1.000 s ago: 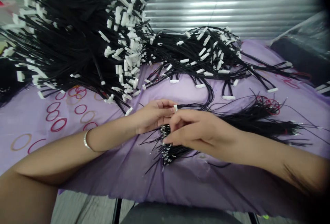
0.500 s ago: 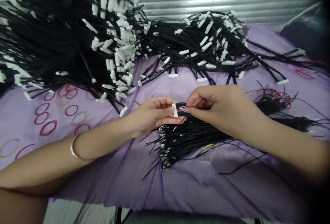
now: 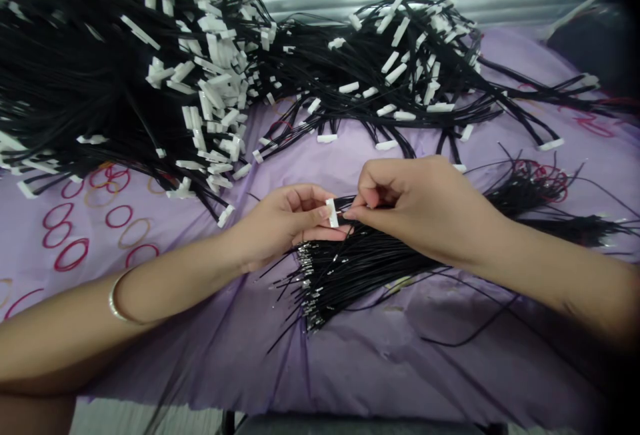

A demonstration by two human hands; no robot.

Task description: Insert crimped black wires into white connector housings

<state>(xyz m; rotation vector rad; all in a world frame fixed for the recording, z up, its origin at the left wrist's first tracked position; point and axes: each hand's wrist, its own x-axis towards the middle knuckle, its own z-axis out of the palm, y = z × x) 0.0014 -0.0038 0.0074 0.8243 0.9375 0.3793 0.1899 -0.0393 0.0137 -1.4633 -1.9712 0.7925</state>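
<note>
A small white connector housing (image 3: pixel 331 213) is pinched between the thumb and fingers of my left hand (image 3: pixel 300 219). Just to its right, the thumb and forefinger of my right hand (image 3: pixel 407 205) pinch a thin wire (image 3: pixel 342 213), its bright metal end pointing at the housing's side. Whether that end touches the housing, I cannot tell. Under both hands lies a bundle of loose black wires (image 3: pixel 365 255) with silvery crimped tips at its left end. Part of this bundle is hidden by my right hand.
A big heap of black cables with white connectors (image 3: pixel 220 81) rises at the back left, and another cable pile (image 3: pixel 400 75) lies at the back centre. Red and yellow rubber bands (image 3: pixel 71 255) are spread on the purple cloth (image 3: pixel 210 368). More wires (image 3: pixel 530 188) lie to the right.
My right hand has come closer to the white housing, and the gap between fingertips and housing is smaller. The whole view has shifted slightly.
</note>
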